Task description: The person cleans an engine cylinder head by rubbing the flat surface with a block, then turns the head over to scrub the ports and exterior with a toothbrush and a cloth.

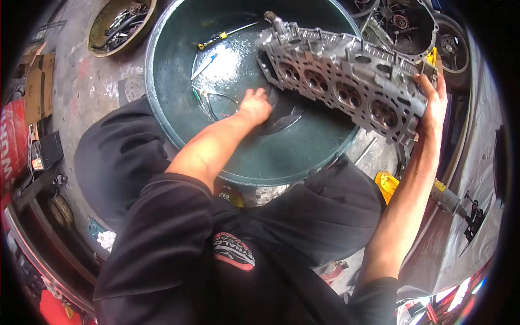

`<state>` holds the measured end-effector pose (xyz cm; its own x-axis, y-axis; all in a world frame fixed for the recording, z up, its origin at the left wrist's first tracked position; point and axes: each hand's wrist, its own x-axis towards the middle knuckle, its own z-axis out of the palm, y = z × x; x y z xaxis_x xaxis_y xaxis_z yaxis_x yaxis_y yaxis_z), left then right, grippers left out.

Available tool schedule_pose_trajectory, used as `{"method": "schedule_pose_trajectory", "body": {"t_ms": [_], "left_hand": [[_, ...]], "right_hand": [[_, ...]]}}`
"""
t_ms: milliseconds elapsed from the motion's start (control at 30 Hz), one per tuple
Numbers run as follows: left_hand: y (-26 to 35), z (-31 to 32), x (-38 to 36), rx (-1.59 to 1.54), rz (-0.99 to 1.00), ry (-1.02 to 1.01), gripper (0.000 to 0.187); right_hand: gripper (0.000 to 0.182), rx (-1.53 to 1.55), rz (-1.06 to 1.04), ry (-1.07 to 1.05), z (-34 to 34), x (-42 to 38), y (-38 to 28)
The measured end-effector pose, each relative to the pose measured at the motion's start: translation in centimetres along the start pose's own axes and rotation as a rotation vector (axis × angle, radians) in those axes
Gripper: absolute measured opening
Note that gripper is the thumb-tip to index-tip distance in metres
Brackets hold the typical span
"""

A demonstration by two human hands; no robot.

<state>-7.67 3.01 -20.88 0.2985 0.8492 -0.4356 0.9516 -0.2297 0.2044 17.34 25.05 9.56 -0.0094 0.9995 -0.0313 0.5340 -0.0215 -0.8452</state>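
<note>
A wide green basin (244, 157) sat between your legs. Over its right side slanted the metal cylinder head (336, 81), your right hand (433, 108) gripping its outer end. Supported by one hand, its weight could have made it slip, pinching your left hand (257, 106), whose grip I couldn't tell, or striking the screwdriver (223, 36).

"What sort of place is this?"

"A mechanic's workshop, by the look of it. There's an engine's cylinder head (346, 89) right of centre in the upper half, beside a screwdriver (213, 41) in a big tub (292, 157)."

"Anything else?"

"A pan (100, 46) of metal parts at upper left, an open metal housing (414, 40) at upper right, and a stained grey floor (81, 73)."
</note>
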Motion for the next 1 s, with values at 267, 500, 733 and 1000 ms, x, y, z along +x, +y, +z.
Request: {"method": "schedule_pose_trajectory", "body": {"t_ms": [267,500,733,1000], "left_hand": [[7.9,7.8,11.1,-0.439,-0.211,0.378,0.025],[6.0,3.5,7.4,-0.733,-0.225,0.114,0.021],[1.5,-1.3,-3.2,-1.026,-0.998,0.922,0.009],[5.3,-9.6,-3.8,-0.774,-0.366,1.173,0.032]], "right_hand": [[0.042,-0.055,-0.106,-0.042,0.1,-2.5,-1.1],[0.05,-0.026,-0.1,-0.077,1.8,-3.7,-3.1],[0.056,0.051,-0.16,-0.163,0.7,-1.7,-1.3],[0.036,0.04,-0.218,-0.083,0.0,-5.9,-0.1]]}}
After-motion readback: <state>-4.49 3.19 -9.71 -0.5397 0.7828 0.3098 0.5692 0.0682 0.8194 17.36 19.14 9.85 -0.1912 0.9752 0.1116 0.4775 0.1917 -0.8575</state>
